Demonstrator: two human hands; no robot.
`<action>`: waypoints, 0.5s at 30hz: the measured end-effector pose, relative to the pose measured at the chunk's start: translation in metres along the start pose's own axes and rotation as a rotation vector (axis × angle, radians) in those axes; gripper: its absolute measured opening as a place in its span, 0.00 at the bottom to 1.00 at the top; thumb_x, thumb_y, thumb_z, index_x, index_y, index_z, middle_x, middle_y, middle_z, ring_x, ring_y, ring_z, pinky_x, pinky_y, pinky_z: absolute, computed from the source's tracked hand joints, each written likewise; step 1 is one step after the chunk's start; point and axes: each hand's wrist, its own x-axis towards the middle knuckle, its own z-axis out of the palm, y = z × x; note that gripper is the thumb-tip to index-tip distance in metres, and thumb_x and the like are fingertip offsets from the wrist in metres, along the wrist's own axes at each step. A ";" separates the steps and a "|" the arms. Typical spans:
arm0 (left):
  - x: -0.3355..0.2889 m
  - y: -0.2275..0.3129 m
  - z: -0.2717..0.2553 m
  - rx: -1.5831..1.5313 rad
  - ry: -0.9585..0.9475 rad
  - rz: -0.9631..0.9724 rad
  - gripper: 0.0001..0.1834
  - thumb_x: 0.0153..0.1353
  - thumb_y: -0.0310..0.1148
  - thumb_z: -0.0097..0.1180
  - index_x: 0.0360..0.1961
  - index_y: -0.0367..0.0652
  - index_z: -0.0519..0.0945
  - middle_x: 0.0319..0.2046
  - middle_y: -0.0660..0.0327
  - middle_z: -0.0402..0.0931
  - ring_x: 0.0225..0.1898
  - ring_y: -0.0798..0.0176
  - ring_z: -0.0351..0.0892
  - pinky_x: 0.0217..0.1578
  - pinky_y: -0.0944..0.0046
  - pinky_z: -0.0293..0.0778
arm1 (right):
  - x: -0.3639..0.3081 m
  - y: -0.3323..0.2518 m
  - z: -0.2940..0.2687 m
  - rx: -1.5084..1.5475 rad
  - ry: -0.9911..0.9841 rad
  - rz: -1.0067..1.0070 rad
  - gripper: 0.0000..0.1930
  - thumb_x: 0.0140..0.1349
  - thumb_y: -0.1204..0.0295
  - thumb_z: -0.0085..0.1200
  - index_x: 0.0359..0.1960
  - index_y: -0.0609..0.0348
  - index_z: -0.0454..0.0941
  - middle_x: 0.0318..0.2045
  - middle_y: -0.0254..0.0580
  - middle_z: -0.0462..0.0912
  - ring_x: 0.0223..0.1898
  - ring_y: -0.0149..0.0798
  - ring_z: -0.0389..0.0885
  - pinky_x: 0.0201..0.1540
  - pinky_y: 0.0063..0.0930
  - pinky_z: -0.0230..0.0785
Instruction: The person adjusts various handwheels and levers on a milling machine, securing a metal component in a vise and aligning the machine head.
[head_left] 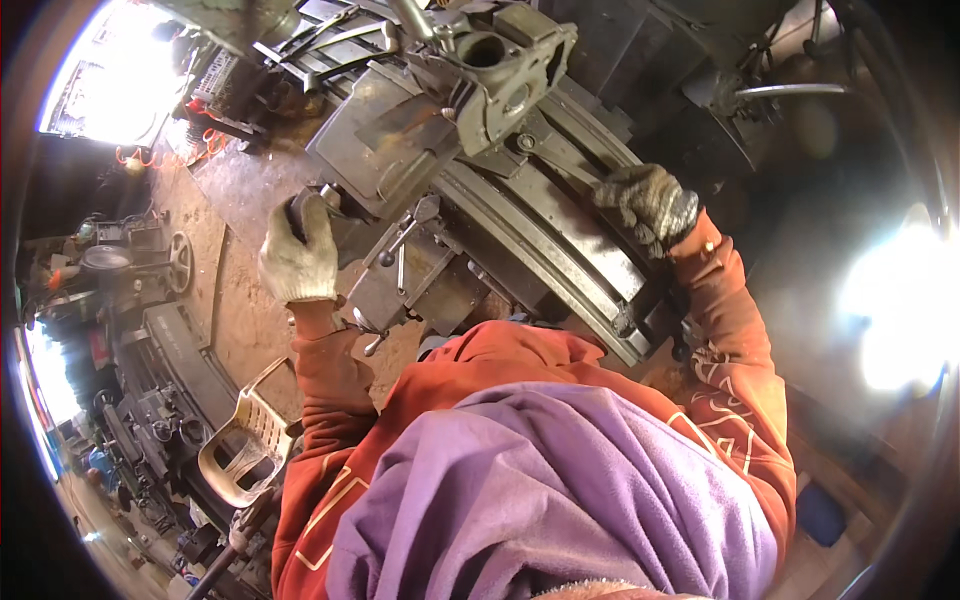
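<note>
My left hand (302, 250), in a pale, soiled work glove, is closed around a dark crank handle (331, 196) at the left end of a milling machine's table. My right hand (648, 205), in a darker, stained glove, is curled over the slotted steel machine table (530, 215). A slim wrench (565, 168) runs from its fingers toward a round nut beside the casting. The fingers hide the grip end. A grey metal casting (510, 75) with round bores stands on the far part of the table.
Levers with ball knobs (387, 258) jut from the machine's near side. To the left stands a plastic chair (245, 445) on the dirt-strewn floor, with other machines (165, 385) beyond it. Long metal bars (335, 45) lie at the far left of the table.
</note>
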 end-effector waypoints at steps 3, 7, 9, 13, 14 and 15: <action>0.008 -0.005 -0.001 0.022 -0.052 -0.029 0.24 0.64 0.58 0.58 0.46 0.49 0.85 0.35 0.45 0.86 0.41 0.37 0.86 0.42 0.44 0.78 | -0.002 -0.022 0.006 -0.069 0.101 0.194 0.12 0.66 0.66 0.63 0.42 0.64 0.87 0.19 0.32 0.79 0.19 0.28 0.76 0.21 0.26 0.68; 0.008 -0.010 -0.005 -0.043 -0.081 -0.017 0.26 0.65 0.59 0.56 0.47 0.48 0.85 0.37 0.45 0.86 0.42 0.37 0.85 0.43 0.44 0.78 | -0.013 -0.011 0.026 -0.870 0.237 0.037 0.12 0.60 0.69 0.60 0.44 0.57 0.84 0.31 0.47 0.85 0.33 0.49 0.84 0.36 0.42 0.76; 0.008 -0.008 -0.006 -0.047 -0.117 -0.042 0.26 0.67 0.57 0.54 0.49 0.46 0.85 0.39 0.44 0.85 0.44 0.38 0.85 0.45 0.46 0.77 | -0.015 -0.031 0.026 -1.080 0.191 0.172 0.17 0.61 0.68 0.55 0.52 0.49 0.84 0.42 0.52 0.87 0.44 0.58 0.85 0.43 0.51 0.79; 0.000 0.002 -0.010 0.055 -0.101 -0.058 0.25 0.68 0.57 0.53 0.48 0.47 0.85 0.40 0.44 0.85 0.44 0.35 0.84 0.44 0.43 0.77 | 0.018 -0.014 -0.016 -1.229 0.191 0.217 0.10 0.64 0.67 0.53 0.44 0.45 0.83 0.41 0.48 0.87 0.44 0.56 0.86 0.45 0.48 0.79; -0.001 -0.001 -0.012 0.051 -0.096 -0.032 0.25 0.68 0.57 0.52 0.48 0.48 0.85 0.39 0.44 0.85 0.44 0.35 0.84 0.44 0.43 0.77 | 0.046 -0.025 -0.025 -1.242 0.183 0.302 0.09 0.63 0.67 0.53 0.43 0.46 0.82 0.42 0.47 0.87 0.46 0.54 0.86 0.45 0.46 0.79; -0.001 -0.001 -0.014 0.036 -0.091 0.002 0.25 0.68 0.58 0.52 0.48 0.48 0.85 0.39 0.44 0.85 0.44 0.35 0.84 0.44 0.42 0.77 | 0.072 -0.010 -0.048 -1.270 0.135 0.188 0.09 0.64 0.65 0.54 0.42 0.50 0.81 0.44 0.48 0.86 0.48 0.54 0.86 0.46 0.47 0.79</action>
